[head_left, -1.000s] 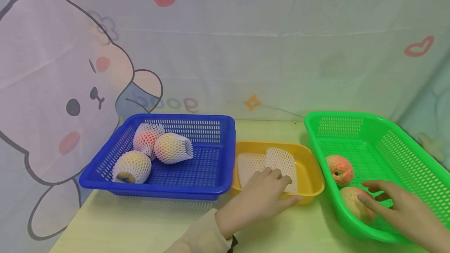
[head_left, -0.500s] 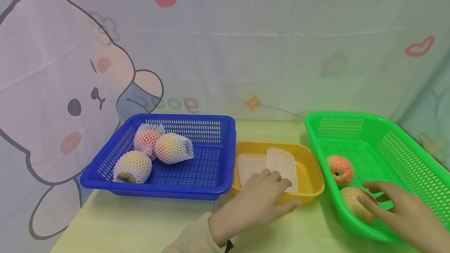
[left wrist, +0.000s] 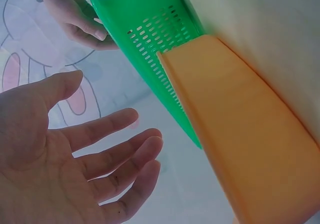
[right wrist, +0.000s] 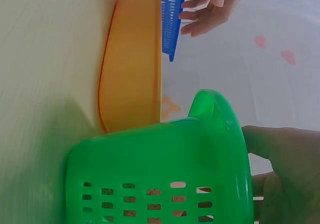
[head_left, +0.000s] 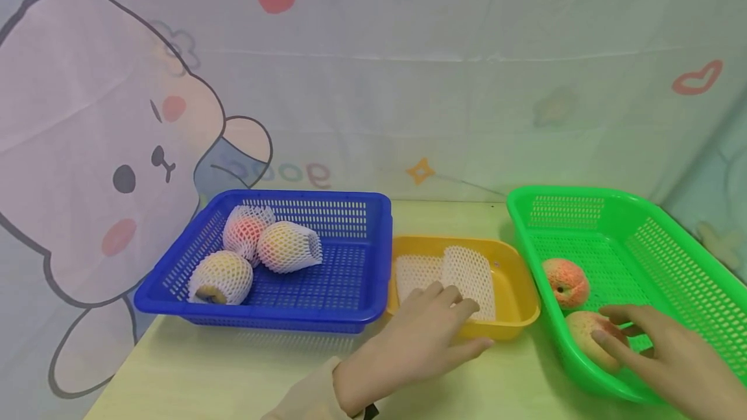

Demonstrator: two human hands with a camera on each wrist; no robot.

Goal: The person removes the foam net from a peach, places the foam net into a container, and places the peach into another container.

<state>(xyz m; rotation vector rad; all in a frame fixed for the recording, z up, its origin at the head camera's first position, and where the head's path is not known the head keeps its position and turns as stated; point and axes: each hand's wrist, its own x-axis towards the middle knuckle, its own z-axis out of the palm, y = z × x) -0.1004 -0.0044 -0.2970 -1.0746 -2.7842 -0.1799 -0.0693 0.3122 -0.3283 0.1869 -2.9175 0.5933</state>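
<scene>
Hands, both bare, reach forward over a pale table. The left hand hovers over the near edge of a yellow tray, palm down, fingers relaxed and apart, holding nothing. Under and just beyond its fingertips lie two white foam net sleeves, the right one seeming to overlap the other. The right hand dips into a green basket, fingers loosely bent and parted from the thumb at the near peach; whether they touch it cannot be told. A second peach sits just beyond. Left of the left hand, a blue basket holds three net-covered fruits.

The step in hand appears to be taking hold of the near peach. The right thumb and fingers would do best to open wider, settle around its fullest part, press lightly against bruising, and lift clear of the basket wall beside it. The left fingers, if they pick up a sleeve, should pinch one edge only, leaving the other lying.
</scene>
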